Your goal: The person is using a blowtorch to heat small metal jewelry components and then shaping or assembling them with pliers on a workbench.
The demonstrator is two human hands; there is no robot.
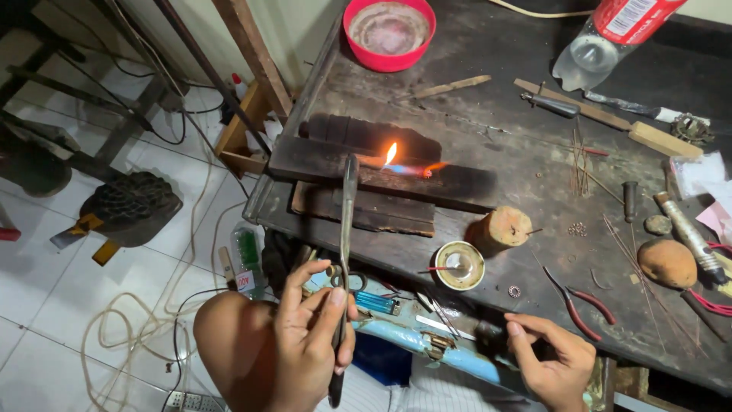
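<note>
Left hand (309,336) raised, gripping long tweezers (347,252); right hand (553,358) low, clutching torch (488,336).

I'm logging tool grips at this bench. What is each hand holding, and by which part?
Left hand grips long tongs near their handle end. Right hand closes on a dark object at the bench edge; what it is cannot be told.

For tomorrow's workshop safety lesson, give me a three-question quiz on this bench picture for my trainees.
1. True or false: the left hand holds long tweezers that reach toward the flame.
2. What lies under the flame? A) red bowl B) charred wooden block C) pliers
3. Fill in: the right hand rests at the bench's ___ edge.

Key: 1 true; 2 B, the charred wooden block; 3 near.
</note>
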